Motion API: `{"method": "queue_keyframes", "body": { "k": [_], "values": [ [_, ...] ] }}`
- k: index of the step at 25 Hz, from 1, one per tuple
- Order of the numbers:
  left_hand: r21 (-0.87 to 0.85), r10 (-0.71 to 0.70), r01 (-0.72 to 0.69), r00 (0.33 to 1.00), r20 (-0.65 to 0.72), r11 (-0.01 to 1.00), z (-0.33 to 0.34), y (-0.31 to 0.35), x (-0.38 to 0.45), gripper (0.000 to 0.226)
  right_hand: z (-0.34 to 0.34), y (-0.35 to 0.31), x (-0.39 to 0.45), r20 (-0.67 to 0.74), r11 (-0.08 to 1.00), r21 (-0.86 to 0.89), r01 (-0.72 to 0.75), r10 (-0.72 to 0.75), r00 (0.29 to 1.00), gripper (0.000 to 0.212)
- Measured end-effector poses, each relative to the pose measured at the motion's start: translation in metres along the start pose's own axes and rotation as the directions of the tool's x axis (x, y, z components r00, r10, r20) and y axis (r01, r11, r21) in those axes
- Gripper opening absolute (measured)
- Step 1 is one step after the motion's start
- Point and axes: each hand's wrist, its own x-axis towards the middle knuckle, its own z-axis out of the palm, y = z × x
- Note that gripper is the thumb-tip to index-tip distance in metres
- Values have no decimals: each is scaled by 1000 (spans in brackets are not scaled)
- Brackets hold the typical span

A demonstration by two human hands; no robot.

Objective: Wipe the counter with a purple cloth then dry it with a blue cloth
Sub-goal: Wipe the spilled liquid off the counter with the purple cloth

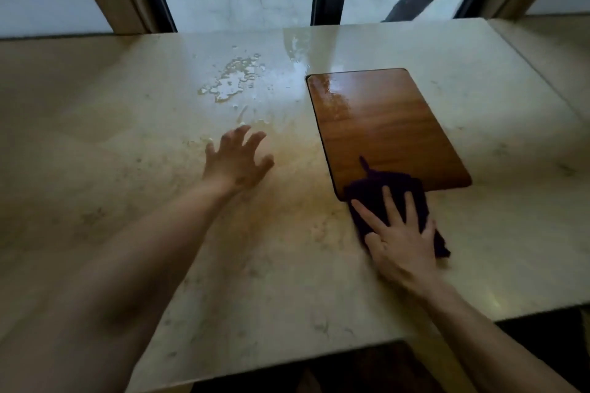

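The pale cream, marble-like stone bench (95,137) is recorded across the whole view, running under a window. At the left, the left hand (236,159) is held over the bench with fingers spread and loosely bent; nothing is grasped by it, and whether the fingertips touch the stone cannot be told. Just beyond that hand, toward the window, a glistening patch of spilled liquid (230,80) is noted, with a thinner wet streak trailing toward the hand. To the right, a glossy reddish-brown rectangular wooden board (383,124) is laid flat on the bench, its long axis running from the near edge away toward the window. At its near corner, the crumpled dark purple cloth (380,191) is found partly on the board and partly on the stone. The right hand (399,239) is pressed flat on the cloth with fingers straight and splayed; it is held down, not clutched. No blue cloth is seen.

The deciding relation is judged to be this: the spill lies away and to the left of the cloth, well apart from it and nearer the left hand, so a sweep leftward and away is called for.
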Motion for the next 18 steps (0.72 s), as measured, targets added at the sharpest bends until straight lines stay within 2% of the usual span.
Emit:
{"method": "queue_keyframes", "body": {
  "k": [4,7,8,11,15,18],
  "values": [
    [5,-78,78,997,10,997,1,-40,-29,60,34,-31,-92,48,990,8,-138,138,989,62],
    [25,-137,137,990,-14,990,8,-66,-29,57,51,-66,-125,23,993,-18,-114,114,993,63],
    [28,-157,158,987,-27,987,9,-74,-24,55,49,-73,-119,38,996,-31,-79,80,996,64],
    [65,-191,196,979,-77,978,11,-99,-3,56,43,-79,-76,-41,991,-127,41,-47,998,66],
    [96,-222,231,970,-97,968,8,-133,30,70,35,-102,2,-162,997,-73,-8,-4,987,64],
    [98,-281,288,957,-77,953,3,-147,57,72,20,-120,72,-203,997,-74,-13,-2,979,63]
  ]
}}
